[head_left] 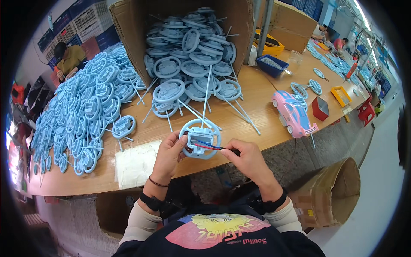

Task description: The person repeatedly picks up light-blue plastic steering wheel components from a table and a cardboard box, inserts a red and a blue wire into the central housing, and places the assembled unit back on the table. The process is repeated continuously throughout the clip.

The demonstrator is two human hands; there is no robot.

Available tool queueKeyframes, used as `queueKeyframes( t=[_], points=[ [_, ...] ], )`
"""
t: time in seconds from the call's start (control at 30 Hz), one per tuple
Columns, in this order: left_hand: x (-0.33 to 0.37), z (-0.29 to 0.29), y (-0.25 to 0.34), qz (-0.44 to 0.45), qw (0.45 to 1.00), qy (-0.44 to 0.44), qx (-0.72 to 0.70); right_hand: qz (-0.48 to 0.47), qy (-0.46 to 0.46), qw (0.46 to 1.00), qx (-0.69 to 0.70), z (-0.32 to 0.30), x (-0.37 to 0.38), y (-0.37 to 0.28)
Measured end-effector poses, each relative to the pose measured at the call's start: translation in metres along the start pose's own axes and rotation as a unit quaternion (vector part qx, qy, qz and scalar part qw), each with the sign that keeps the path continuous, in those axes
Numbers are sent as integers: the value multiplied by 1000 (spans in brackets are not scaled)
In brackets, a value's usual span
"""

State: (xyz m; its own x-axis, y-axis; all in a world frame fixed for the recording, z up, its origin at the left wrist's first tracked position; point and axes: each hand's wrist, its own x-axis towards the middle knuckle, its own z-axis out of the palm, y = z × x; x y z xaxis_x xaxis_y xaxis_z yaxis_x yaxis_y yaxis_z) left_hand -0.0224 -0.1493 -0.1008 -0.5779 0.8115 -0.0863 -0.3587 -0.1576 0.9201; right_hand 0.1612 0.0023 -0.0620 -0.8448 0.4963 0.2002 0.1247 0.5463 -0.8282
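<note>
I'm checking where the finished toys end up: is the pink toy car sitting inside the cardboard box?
No, the pink toy car stands on the wooden table, to the right of the cardboard box, which holds blue wheels.

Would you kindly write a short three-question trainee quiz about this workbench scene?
1. True or false: the left hand holds the light blue plastic toy steering wheel.
2. What does the right hand pinch? A) a red tray B) thin red and blue wires C) a pink car
3. Fill in: the pink and blue toy car sits on the wooden ____.

Key: 1 true; 2 B; 3 table.
</note>
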Motion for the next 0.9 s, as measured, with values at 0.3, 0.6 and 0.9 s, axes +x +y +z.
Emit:
queueKeyframes(
  t=[0.3,0.6,0.9],
  points=[
    [-14,18,-6,-52,993,-66,-85,-4,-48,997,56,-29,-17,-2],
    [-27,45,-4,-81,976,-146,-138,11,-27,997,73,-37,-42,2],
    [-28,51,-10,-72,978,-117,-154,-4,-15,997,72,-35,-43,1]
  ],
)
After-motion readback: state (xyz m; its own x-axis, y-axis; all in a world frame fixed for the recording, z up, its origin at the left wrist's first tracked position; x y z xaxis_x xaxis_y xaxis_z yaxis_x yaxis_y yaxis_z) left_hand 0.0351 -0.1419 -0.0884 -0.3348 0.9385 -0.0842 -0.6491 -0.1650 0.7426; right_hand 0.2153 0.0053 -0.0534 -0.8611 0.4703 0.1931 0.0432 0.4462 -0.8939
